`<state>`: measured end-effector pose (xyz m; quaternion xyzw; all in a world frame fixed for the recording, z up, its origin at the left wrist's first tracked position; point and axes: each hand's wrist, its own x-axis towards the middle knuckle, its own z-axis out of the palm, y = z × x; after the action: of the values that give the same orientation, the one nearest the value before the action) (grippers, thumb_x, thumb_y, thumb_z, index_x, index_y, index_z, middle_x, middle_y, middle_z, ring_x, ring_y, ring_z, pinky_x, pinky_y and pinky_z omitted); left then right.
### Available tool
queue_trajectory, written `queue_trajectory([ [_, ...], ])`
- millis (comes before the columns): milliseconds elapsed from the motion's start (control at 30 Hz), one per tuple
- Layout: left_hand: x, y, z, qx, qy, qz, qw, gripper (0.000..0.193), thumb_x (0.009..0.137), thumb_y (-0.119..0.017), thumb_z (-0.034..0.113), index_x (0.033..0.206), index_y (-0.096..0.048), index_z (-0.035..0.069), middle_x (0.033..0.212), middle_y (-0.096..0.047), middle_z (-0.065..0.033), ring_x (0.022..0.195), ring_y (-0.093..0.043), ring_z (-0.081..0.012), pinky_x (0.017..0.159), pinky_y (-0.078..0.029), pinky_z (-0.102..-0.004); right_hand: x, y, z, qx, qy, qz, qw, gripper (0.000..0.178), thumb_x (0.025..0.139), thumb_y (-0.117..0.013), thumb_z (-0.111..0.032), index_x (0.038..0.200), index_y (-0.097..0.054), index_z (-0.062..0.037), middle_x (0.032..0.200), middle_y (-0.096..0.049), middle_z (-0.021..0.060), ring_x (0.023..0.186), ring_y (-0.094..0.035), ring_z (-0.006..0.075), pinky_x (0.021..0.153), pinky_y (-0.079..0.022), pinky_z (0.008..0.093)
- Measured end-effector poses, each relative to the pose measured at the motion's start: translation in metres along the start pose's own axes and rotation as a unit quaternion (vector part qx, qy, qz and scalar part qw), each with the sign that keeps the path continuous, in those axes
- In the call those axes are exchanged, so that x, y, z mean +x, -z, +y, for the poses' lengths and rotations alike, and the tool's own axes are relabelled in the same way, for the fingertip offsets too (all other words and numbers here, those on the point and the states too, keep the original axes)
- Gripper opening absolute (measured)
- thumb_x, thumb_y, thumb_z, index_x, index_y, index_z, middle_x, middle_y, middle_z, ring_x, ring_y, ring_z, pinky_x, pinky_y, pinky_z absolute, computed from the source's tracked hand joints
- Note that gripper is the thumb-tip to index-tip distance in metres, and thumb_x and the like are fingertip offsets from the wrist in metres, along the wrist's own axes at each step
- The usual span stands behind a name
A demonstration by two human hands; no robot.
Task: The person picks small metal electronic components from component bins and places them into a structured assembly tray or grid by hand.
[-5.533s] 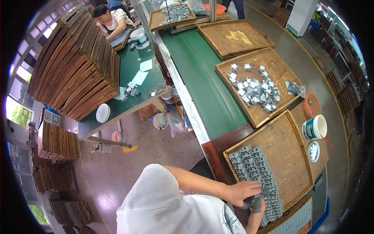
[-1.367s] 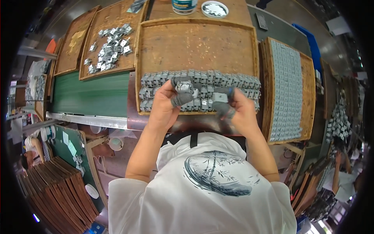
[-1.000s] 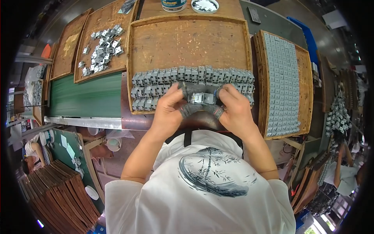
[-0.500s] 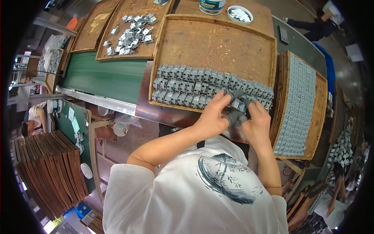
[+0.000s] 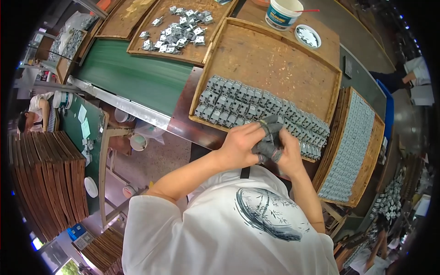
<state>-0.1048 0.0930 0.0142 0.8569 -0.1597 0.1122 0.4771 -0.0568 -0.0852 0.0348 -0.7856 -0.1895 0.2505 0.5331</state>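
Observation:
My left hand and my right hand meet over the near edge of a wooden tray, with dark coverings on several fingers. Both are closed and pressed together; whatever lies between them is hidden by the fingers. Just beyond stand rows of small grey block-shaped parts, packed side by side along the tray's near part.
A second tray at the back left holds a loose pile of similar parts. On the right, another tray carries tight rows. A white bucket and a round lid stand behind. Stacked boards rise at far left.
The view has turned, so the trays sit further right. A small grey part seen between my fingers before is now covered, as the hands have drawn closer together.

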Motion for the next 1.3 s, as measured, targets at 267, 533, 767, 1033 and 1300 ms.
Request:
queue_trajectory([
  [267, 0.010, 0.090, -0.056, 0.126, 0.044, 0.088, 0.987, 0.056, 0.071, -0.072, 0.005, 0.125, -0.059, 0.015, 0.112, -0.053, -0.0132, 0.091, -0.058, -0.0308, 0.078, -0.050, -0.0358, 0.017, -0.018, -0.023, -0.083, -0.056, -0.034, 0.994, 0.051, 0.081, -0.075, -0.020, 0.122, -0.051, -0.0028, 0.090, -0.064, 0.0056, 0.078, -0.058, 0.0108, 0.071, -0.049, 0.0260],
  [533, 0.045, 0.153, -0.145, 0.127, 0.185, -0.122, 0.967, 0.051, 0.071, -0.059, -0.007, 0.120, -0.060, 0.005, 0.105, -0.056, -0.0191, 0.097, -0.057, -0.0348, 0.082, -0.047, -0.0392, 0.011, -0.025, -0.007, -0.137, -0.094, -0.058, 0.985, 0.024, 0.085, -0.072, -0.014, 0.103, -0.062, -0.0012, 0.084, -0.065, 0.0075, 0.072, -0.058, 0.0125, 0.066, -0.049, 0.0277],
  [767, 0.055, 0.144, -0.181, 0.206, 0.131, -0.258, 0.935, 0.043, 0.074, -0.067, 0.007, 0.116, -0.062, 0.005, 0.108, -0.049, -0.0234, 0.105, -0.051, -0.0419, 0.089, -0.044, -0.0421, -0.002, -0.024, 0.011, -0.127, -0.049, -0.021, 0.991, 0.022, 0.082, -0.070, -0.014, 0.091, -0.056, 0.0003, 0.080, -0.059, 0.0187, 0.067, -0.059, 0.0327, 0.059, -0.047, 0.0377],
  [1033, 0.096, 0.181, -0.201, 0.261, 0.208, -0.124, 0.934, 0.040, 0.073, -0.063, 0.009, 0.113, -0.060, 0.009, 0.114, -0.051, -0.0172, 0.107, -0.053, -0.0386, 0.088, -0.049, -0.0453, -0.021, 0.004, 0.015, -0.122, -0.112, 0.023, 0.986, 0.018, 0.084, -0.066, -0.005, 0.100, -0.063, 0.0009, 0.083, -0.066, 0.0097, 0.075, -0.061, 0.0146, 0.069, -0.049, 0.0287],
  [1300, 0.125, 0.155, -0.280, 0.538, 0.096, -0.065, 0.835, 0.027, 0.074, -0.062, 0.010, 0.101, -0.064, 0.008, 0.109, -0.057, -0.0153, 0.101, -0.059, -0.0337, 0.078, -0.053, -0.0448, -0.074, 0.048, 0.047, -0.043, -0.153, 0.175, 0.972, 0.012, 0.086, -0.061, 0.001, 0.097, -0.064, 0.0025, 0.083, -0.064, 0.0031, 0.075, -0.055, 0.0085, 0.068, -0.046, 0.0245],
])
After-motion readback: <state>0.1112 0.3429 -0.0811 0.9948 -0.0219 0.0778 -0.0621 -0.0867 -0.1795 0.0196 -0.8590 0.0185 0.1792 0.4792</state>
